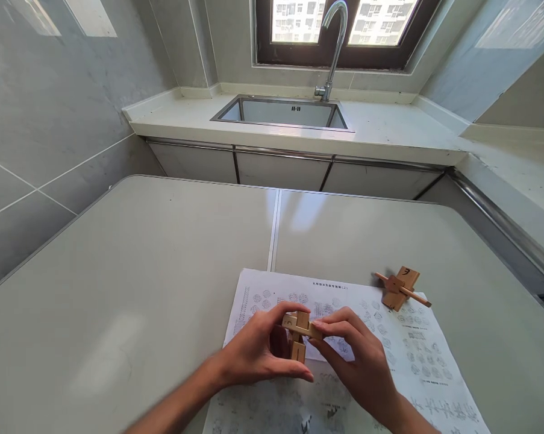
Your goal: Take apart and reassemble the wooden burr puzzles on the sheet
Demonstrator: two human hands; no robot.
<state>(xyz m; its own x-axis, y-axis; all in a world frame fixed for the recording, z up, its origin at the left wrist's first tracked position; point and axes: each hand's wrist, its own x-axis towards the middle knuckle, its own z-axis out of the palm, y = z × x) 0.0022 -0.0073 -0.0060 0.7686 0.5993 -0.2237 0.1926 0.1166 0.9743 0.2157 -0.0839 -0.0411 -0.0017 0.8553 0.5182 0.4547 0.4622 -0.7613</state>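
Interlocking wooden puzzle pieces [297, 328], light brown and joined crosswise, are held up over a printed sheet [262, 289]. My left hand [258, 352] closes round them from the left, its thumb low and its index finger along the top. With thumb and fingertips, my right hand [359, 358] pinches the right end of the crosswise piece. Dark marks like numerals show on the wood. Part of the pieces is hidden behind my left fingers. Farther right, another wooden puzzle assembly [400, 289] with a thin stick through it rests at the sheet's upper right edge.
The sheet lies on a pale folding table [154, 259] with a seam [275, 223] down its middle. Beyond the table's far edge are a white counter [172, 120], a recessed sink [285, 111] and a tall curved tap [337, 48] below a window. A tiled wall stands at left.
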